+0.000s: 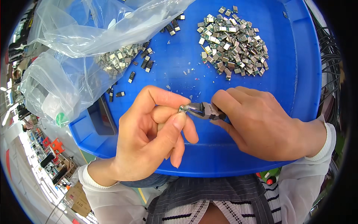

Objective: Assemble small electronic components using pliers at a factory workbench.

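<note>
My left hand (153, 128) pinches a tiny circuit board with a metal connector (182, 108) between thumb and forefinger. My right hand (261, 121) is wrapped round a pair of pliers (210, 111) with blue grips, mostly hidden by the palm. The pliers' jaws reach the right side of the small board; whether they clamp it I cannot tell. Both hands are above the near part of a blue tray (223, 158). A large heap of small metal-shelled connector boards (235, 46) lies at the tray's far right.
A clear plastic bag (97, 35) covers the far left, with more connector boards (119, 59) beneath it. Several black-cased pieces (147, 64) are scattered beside it. A dark flat phone-like object (101, 117) rests at the tray's left edge. Black cables (330, 63) run along the right.
</note>
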Demonstrator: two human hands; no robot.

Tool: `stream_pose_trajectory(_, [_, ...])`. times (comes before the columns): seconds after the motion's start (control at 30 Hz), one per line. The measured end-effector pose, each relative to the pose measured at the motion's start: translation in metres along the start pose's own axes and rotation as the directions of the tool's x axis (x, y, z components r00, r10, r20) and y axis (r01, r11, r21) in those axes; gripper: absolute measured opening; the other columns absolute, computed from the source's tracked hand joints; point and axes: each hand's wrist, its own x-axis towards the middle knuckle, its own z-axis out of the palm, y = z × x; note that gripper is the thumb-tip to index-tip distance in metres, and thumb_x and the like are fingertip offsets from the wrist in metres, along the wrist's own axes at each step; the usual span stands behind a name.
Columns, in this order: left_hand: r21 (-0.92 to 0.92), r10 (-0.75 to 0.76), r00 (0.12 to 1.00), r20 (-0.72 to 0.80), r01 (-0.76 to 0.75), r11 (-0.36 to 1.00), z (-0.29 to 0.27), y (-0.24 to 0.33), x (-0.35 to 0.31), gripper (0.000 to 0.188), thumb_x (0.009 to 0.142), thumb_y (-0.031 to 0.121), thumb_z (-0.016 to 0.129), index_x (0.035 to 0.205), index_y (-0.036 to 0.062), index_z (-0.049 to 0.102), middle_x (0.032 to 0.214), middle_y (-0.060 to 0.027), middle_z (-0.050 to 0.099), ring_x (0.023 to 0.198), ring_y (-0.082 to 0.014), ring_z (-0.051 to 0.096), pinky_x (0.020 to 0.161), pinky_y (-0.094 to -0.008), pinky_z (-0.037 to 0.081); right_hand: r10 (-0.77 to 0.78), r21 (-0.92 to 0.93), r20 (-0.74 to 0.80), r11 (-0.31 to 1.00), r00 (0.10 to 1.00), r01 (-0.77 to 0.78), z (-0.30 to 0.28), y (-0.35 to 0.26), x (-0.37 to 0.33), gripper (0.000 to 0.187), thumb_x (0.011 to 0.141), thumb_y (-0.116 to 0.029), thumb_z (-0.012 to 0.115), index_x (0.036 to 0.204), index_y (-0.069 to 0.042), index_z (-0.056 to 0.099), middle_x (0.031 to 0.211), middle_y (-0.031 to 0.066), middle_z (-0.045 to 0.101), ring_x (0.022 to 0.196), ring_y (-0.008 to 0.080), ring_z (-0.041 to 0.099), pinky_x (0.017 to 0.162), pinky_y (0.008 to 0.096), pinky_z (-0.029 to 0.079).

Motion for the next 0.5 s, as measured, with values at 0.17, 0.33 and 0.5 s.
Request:
stream_pose_trajectory(0.17, [-0.041,-0.048,0.999,0.002,0.048,0.998,0.000,0.003,0.001,0.019,0.091,0.003,0.042,0.108,-0.0037,0.041,0.069,-0.0155,0.062,0.033,-0.0113,0.046,0.033,-0.0162,0.030,0.026,0.048,0.059,0.998,0.998,-0.028,0.000,0.001,0.002,0.030,0.067,-0.003,0.065,0.089,-0.005,0.047,0.075,0.0062,0.046,0.065,0.0210,0.047,0.062,0.0307,0.040])
stream_pose_trajectory(0.33, [-0.025,-0.066,0.998,-0.018,0.065,0.998,0.002,0.003,0.001,0.019,0.091,0.004,0.042,0.108,-0.0030,0.040,0.070,-0.0154,0.062,0.034,-0.0110,0.047,0.034,-0.0162,0.031,-0.122,-0.309,-0.254,0.950,0.959,0.039,0.013,0.005,0.003,0.024,0.069,-0.004,0.063,0.087,-0.005,0.048,0.075,0.0058,0.045,0.066,0.0203,0.045,0.062,0.0305,0.038])
stream_pose_trajectory(0.5, [0.022,-0.017,0.999,-0.039,0.018,1.000,0.006,0.001,-0.001,0.018,0.092,0.004,0.042,0.109,-0.0023,0.039,0.070,-0.0149,0.062,0.035,-0.0107,0.048,0.035,-0.0158,0.032,-0.164,-0.472,-0.357,0.881,0.920,-0.026,0.016,0.003,0.006,0.017,0.071,-0.005,0.060,0.084,-0.006,0.049,0.074,0.0055,0.044,0.065,0.0194,0.043,0.061,0.0296,0.037])
